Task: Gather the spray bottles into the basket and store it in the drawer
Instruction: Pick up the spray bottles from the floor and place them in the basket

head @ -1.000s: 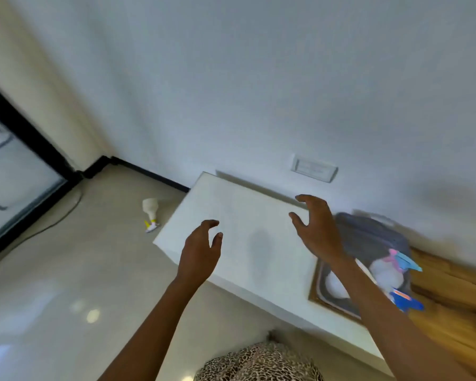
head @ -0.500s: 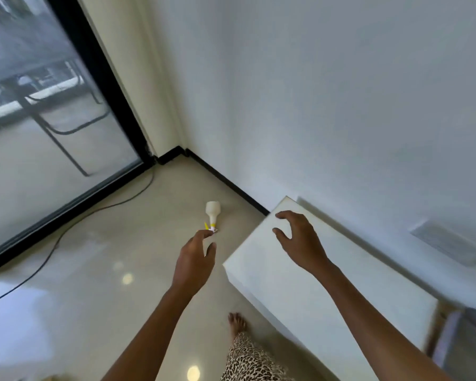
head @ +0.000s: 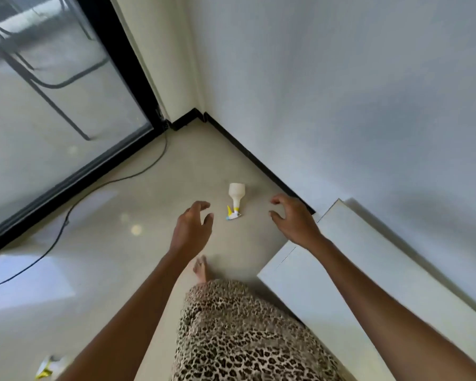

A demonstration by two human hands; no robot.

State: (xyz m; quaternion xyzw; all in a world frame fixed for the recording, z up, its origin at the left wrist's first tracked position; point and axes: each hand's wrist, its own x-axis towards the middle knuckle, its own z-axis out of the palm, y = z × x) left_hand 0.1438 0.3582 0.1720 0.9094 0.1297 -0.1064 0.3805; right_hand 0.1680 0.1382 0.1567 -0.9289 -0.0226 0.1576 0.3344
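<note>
A white spray bottle [head: 235, 198] with a yellow and blue trigger head lies on its side on the beige floor near the wall corner. My left hand [head: 190, 229] hovers just left of its head, fingers apart and empty. My right hand [head: 293, 219] hovers to the right of the bottle, also spread and empty. A second yellow and white spray bottle [head: 48, 367] shows partly at the bottom left on the floor. The basket and the drawer are out of view.
A white cabinet top [head: 355, 276] runs along the wall at the right. A glass door with a black frame [head: 66, 185] fills the left. A black cable [head: 99, 185] trails over the floor. My bare foot [head: 201, 269] and leopard-print clothing [head: 248, 336] are below.
The view has swung left and down from the cabinet and basket towards the floor corner. Both hands have moved off the cabinet top and now flank the white bottle.
</note>
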